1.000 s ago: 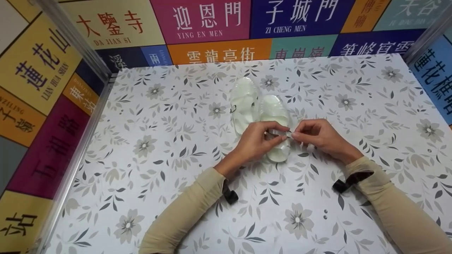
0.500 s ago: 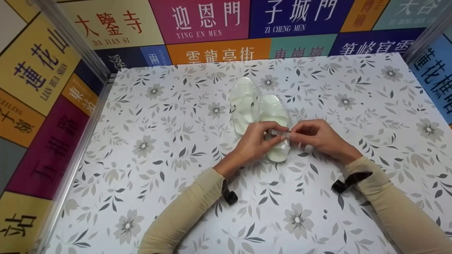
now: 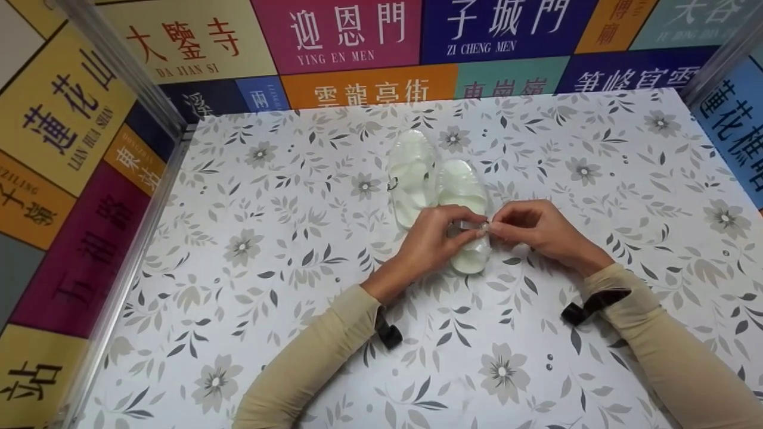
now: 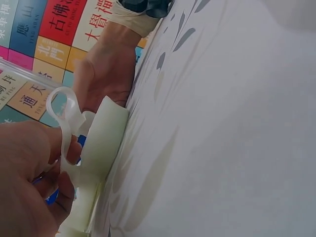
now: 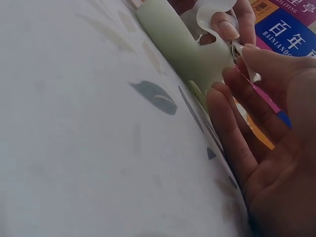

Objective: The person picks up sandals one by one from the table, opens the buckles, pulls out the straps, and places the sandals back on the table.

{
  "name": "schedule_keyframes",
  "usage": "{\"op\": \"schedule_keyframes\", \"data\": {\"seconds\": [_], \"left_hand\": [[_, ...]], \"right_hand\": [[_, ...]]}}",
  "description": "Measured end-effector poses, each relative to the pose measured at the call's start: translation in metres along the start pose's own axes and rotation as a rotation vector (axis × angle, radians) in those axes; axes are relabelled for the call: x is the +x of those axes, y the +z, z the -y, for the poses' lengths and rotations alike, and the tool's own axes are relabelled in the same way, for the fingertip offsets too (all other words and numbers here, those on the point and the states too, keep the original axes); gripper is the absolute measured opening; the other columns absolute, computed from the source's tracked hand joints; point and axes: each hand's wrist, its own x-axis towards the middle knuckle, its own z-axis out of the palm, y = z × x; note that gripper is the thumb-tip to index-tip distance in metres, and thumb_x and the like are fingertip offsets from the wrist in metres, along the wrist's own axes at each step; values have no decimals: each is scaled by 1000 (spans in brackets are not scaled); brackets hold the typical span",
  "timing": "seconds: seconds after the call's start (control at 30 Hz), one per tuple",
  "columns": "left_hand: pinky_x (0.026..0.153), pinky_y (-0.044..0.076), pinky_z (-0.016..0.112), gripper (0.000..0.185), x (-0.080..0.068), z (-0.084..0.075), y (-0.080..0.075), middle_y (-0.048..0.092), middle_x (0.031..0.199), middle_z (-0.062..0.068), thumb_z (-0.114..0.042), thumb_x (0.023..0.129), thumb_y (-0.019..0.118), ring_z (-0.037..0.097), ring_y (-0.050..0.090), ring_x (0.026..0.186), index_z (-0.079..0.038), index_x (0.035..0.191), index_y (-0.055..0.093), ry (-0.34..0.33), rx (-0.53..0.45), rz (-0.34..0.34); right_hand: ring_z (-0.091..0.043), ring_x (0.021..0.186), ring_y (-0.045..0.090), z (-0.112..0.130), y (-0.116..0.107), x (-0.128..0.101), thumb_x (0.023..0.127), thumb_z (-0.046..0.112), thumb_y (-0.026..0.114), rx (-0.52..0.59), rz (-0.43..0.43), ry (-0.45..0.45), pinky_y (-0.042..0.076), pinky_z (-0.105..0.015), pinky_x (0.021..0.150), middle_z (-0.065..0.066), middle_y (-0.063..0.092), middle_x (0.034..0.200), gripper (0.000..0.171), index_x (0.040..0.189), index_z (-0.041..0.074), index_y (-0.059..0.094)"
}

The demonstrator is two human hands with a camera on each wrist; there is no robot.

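Note:
A pair of pale green sandals with translucent straps lies on the table. The nearer sandal (image 3: 462, 182) sits between the hands, partly covered by the left one. Thumb and forefinger of the left hand (image 3: 430, 235) pinch its ankle strap (image 4: 68, 131) beside a small metal buckle (image 5: 234, 50). From the other side the right hand (image 3: 539, 229) pinches the strap end at that buckle, its other fingers loosely extended beside the sole. Fingertips of both hands almost meet there and hide part of the buckle. The other sandal (image 3: 411, 158) rests farther back and left, its buckle visible at the side.
A flower-patterned white cover (image 3: 238, 310) spreads over the table. Panels with large lettering (image 3: 351, 36) stand along the back and both sides. A metal frame edge (image 3: 128, 280) borders the left. Each wrist carries a black band (image 3: 596, 307).
The right hand has shifted slightly left, closer to the left fingertips. A length of strap that showed between the fingers half a second ago is now mostly hidden. The sandals stay in place.

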Motion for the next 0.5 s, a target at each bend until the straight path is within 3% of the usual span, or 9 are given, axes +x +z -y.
{"op": "schedule_keyframes", "data": {"seconds": [0.33,0.5], "left_hand": [[100,54,13,21,0,-3,1,83,117,2,-21,100,80,12,77,111,-12,119,82,14,64,-1],[101,53,12,22,0,-4,3,83,118,0,-21,101,80,9,76,113,-13,121,81,-14,46,-5]], "right_hand": [[-22,83,78,-3,2,0,104,5,72,36,-6,-29,67,-32,71,-16,78,95,15,109,-8,73],[-23,82,78,-2,2,1,105,5,70,37,8,-22,67,-34,72,-15,78,95,15,110,-8,73]]}}
